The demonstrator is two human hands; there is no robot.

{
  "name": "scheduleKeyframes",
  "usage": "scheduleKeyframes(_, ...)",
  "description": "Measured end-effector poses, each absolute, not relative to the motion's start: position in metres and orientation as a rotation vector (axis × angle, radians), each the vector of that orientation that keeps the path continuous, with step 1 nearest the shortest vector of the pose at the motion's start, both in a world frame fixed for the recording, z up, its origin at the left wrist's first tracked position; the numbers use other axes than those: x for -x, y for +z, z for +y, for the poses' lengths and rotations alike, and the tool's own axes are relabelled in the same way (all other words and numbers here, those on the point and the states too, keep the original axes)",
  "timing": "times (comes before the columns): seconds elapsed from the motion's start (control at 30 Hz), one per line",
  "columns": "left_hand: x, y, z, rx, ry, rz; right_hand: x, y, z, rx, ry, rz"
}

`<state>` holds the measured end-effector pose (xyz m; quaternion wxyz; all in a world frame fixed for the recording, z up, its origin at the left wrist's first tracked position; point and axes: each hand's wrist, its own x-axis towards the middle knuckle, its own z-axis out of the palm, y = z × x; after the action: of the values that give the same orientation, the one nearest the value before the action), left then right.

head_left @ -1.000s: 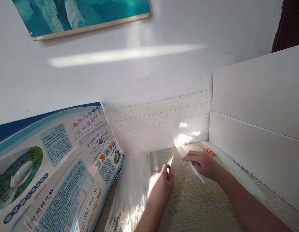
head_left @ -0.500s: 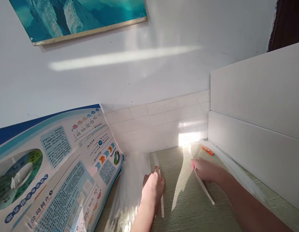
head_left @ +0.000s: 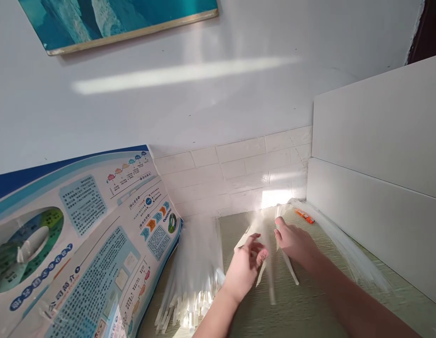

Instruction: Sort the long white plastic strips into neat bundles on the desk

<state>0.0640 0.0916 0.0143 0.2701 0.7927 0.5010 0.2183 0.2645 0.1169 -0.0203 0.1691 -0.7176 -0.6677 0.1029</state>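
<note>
My left hand (head_left: pixel 248 265) is over the middle of the table with its fingers apart and curled. Just right of its fingertips is a long translucent plastic strip (head_left: pixel 270 270), blurred by motion and apparently out of the grasp. My right hand (head_left: pixel 295 239) pinches another narrow translucent strip (head_left: pixel 291 270), whose lower end sticks out below the fingers. To the left lies a thick pile of similar strips (head_left: pixel 195 263) with whitish near ends. More long strips (head_left: pixel 345 249) form a bundle along the right side.
A small orange packet or tool (head_left: pixel 304 216) lies behind my right hand. On the left leans a large printed poster (head_left: pixel 108 234). White panels (head_left: pixel 373 178) stand along the right, and a white brick-patterned wall (head_left: pixel 239 173) closes off the back of the greenish table (head_left: pixel 246 314).
My left hand has moved right, away from the pile, and its fingers have opened. The strip it held is now beside my right hand, which has shifted slightly up and still grips its strip.
</note>
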Motion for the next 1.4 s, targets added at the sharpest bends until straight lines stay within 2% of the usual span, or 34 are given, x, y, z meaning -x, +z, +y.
scheduleKeyframes(0.13, -0.069, 0.014, 0.083, -2.217, 0.575, 1.201, -0.259, -0.023, 0.117, 1.999, 0.333, -1.821)
scheduleKeyframes(0.4, -0.022, 0.019, 0.117, -2.197, 0.451, 1.947, -0.273, -0.041, 0.123, 2.107, 0.313, -1.866)
scheduleKeyframes(0.53, 0.014, 0.019, 0.129, -2.037, 0.284, 2.159, -0.279, -0.046, 0.129, 2.186, 0.306, -1.815)
scheduleKeyframes(0.83, 0.027, 0.015, 0.135, -1.903, 0.252, 2.227, -0.276, -0.042, 0.123, 2.138, 0.255, -1.853)
scheduleKeyframes(1.03, 0.027, 0.013, 0.132, -1.875, 0.336, 2.205, -0.270, -0.037, 0.123, 1.938, 0.041, -1.776)
scheduleKeyframes(1.2, 0.020, 0.016, 0.133, -1.856, 0.609, 2.090, -0.255, -0.027, 0.116, 1.542, 0.346, -1.852)
scheduleKeyframes(1.4, -0.006, 0.026, 0.118, -1.893, 1.002, 1.667, -0.216, -0.017, 0.094, 1.153, 1.040, -1.835)
